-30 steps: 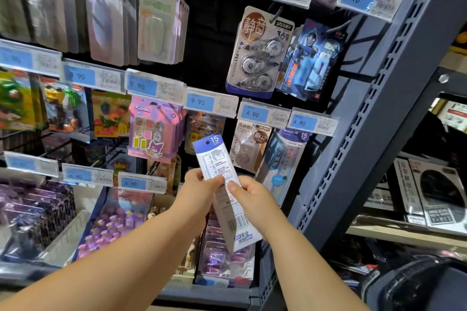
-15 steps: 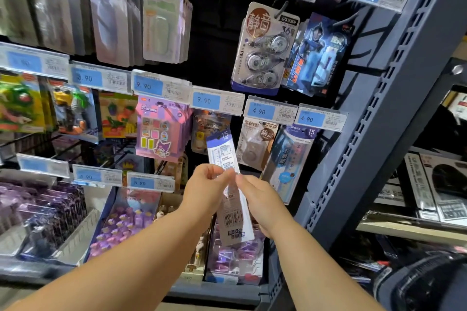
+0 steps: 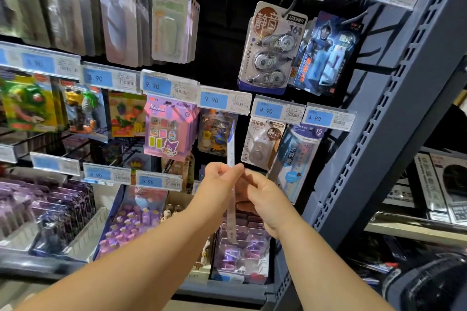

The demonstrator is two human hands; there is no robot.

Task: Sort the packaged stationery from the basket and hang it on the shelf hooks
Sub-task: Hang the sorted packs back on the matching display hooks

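Purple card pack (image 3: 168,131) hangs to the left of your hands. Your left hand (image 3: 217,184) pinches the narrow stationery pack (image 3: 230,151) near its middle, fingers curled. The pack stands upright, edge-on to you, in front of the shelf's lower hanging row. Your right hand (image 3: 265,199) pinches it from the other side. Just right hangs a blue-topped pack (image 3: 299,156), beside the grey shelf upright (image 3: 379,139).
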